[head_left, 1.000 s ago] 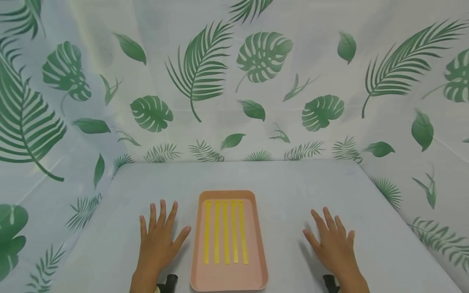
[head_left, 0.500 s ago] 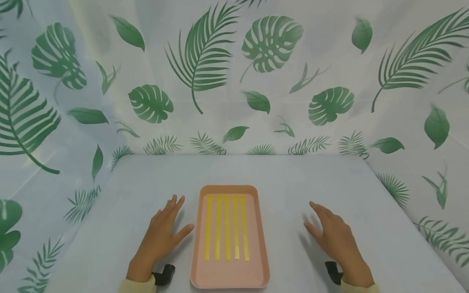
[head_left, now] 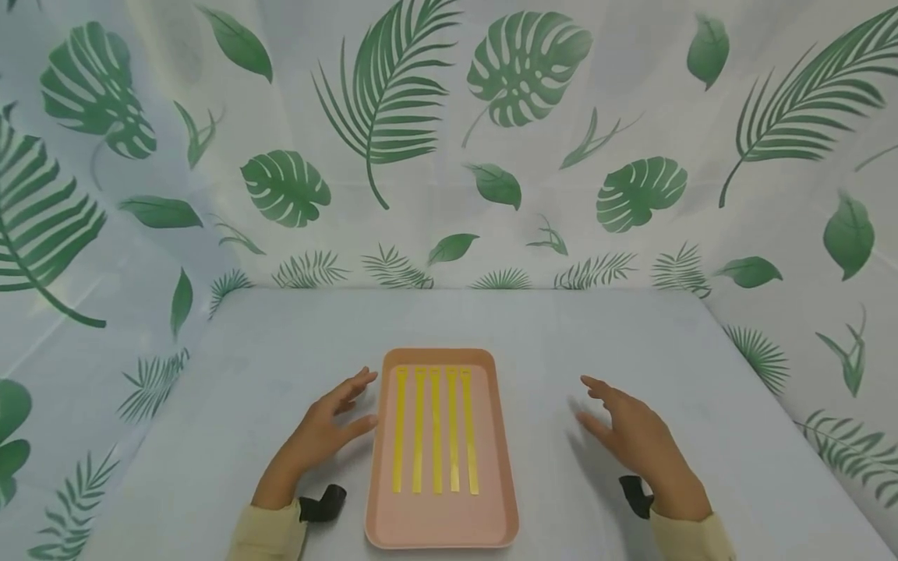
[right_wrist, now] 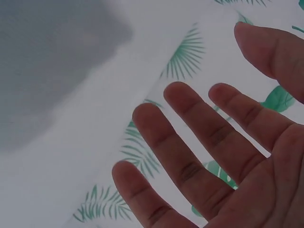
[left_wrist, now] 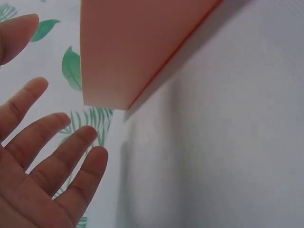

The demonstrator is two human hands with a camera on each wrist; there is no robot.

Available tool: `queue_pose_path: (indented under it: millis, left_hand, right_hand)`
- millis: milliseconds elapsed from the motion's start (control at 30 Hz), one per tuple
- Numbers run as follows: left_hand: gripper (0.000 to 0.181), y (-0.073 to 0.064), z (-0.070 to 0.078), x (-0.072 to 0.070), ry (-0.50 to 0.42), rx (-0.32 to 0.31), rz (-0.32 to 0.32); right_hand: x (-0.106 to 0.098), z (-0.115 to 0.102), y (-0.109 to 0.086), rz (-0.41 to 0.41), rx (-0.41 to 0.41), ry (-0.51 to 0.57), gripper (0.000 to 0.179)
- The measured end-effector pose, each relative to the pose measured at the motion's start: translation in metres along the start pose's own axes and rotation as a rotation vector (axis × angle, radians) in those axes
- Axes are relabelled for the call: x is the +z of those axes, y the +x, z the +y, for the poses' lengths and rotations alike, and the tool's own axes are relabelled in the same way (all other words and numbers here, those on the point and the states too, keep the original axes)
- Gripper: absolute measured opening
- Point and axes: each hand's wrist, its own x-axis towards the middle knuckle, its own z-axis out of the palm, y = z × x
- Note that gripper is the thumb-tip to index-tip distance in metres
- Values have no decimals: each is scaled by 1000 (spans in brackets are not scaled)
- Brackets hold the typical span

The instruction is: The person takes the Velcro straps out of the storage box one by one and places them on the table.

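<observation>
Yellow strips point(head_left: 436, 436) lie in the pink tray point(head_left: 442, 520). Left hand point(head_left: 322, 431), right hand point(head_left: 636, 436): empty, fingers point(right_wrist: 164, 142) apart. Approach from above; bumps may shift them.

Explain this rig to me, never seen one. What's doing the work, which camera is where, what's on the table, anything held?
There's no machine arm here: a person works with two bare hands, the left hand and the right hand. The wide picture comes from a camera worn on the head, looking forward and down. The other two are close views from cameras worn on each wrist, so each shows its own hand.

On the white table lies a pink tray. Inside it, five yellow strips lie side by side, lengthwise. A leaf-patterned backdrop surrounds the table.

Nothing is held: the left hand is close beside the tray, and the right hand is farther off on the other side.
</observation>
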Motion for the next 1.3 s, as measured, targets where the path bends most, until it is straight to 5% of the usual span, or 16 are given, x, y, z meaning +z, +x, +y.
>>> queue_pose_path:
  millis: [367, 633, 900, 1300]
  left_hand:
    - [64, 14, -18, 2, -354, -85, -31]
    - [70, 13, -29, 8, -539, -18, -101]
    - [79, 12, -34, 8, -591, -69, -161]
    - [85, 17, -40, 7, -607, -62, -218]
  right_hand:
    - [-10, -11, 22, -77, -36, 94, 49]
    - [-18, -19, 39, -146, -124, 136, 45]
    - [-23, -31, 55, -214, -192, 164, 43]
    - [-23, -40, 82, -277, -251, 218, 35]
